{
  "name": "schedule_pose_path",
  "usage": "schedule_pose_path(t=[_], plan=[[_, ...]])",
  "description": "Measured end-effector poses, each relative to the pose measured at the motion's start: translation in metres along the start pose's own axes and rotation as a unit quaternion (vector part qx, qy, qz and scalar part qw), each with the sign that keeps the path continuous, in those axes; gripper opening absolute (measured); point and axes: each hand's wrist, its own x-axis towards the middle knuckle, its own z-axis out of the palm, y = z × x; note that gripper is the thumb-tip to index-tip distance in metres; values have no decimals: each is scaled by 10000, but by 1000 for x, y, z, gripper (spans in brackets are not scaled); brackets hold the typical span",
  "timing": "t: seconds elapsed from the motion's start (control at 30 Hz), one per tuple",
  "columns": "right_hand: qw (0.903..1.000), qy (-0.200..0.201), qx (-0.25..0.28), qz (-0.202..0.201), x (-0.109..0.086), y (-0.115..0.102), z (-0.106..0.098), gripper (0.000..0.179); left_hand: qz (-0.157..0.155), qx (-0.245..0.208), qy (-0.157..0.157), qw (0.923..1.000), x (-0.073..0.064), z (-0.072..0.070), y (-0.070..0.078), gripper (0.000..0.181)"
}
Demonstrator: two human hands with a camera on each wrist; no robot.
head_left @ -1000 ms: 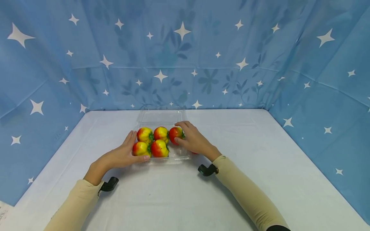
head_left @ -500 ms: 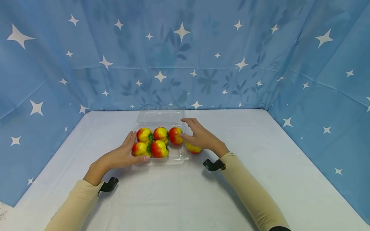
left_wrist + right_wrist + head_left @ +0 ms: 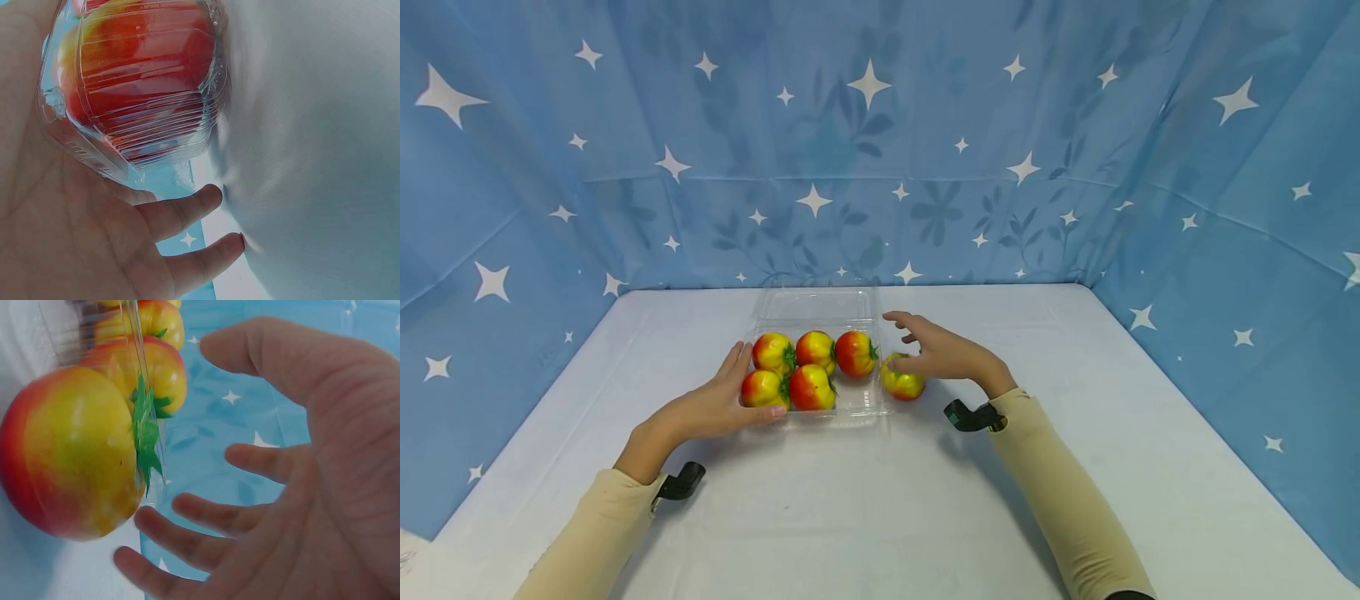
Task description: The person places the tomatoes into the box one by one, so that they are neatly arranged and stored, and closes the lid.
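A clear plastic clamshell box (image 3: 859, 403) lies with its lid folded back, holding several red-and-yellow fruits with green leafy tops. One of them, a fruit (image 3: 855, 354), sits in the back right of the box; the space in front of it holds none. My left hand (image 3: 711, 407) rests against the box's left front corner, thumb along the front and fingers fairly straight in the left wrist view. Outside the right wall, a loose fruit (image 3: 75, 453) lies on the table. Above it hovers my right hand (image 3: 951, 352), fingers spread and apart from the fruit in the right wrist view.
The clear lid (image 3: 817, 303) lies toward the back edge of the table. A white cloth (image 3: 850, 508) covers the table. Blue star-patterned curtains (image 3: 865, 167) stand behind it and along both sides.
My right hand has let go of the fruit in the box's back right and moved right, over the loose fruit, which has come into fuller view. The left hand stays at the box.
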Motion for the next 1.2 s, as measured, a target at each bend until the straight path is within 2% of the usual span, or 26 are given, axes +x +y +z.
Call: schedule_pose_path(t=[0.2,0.33,0.83,1.2], plan=[[9980,-534,-53,318,-1,1,2,93,-6,7,0,10000,0,0,0,133],[9953,-699,-293,601,1,3,7,99,-9,-11,-18,10000,0,0,0,133],[9887,-635,-1132,752,10,7,15,87,81,-53,53,9999,-1,0,-1,131],[9897,-595,-1077,733,8,12,11,72,41,-39,-6,10000,0,-1,-2,132]])
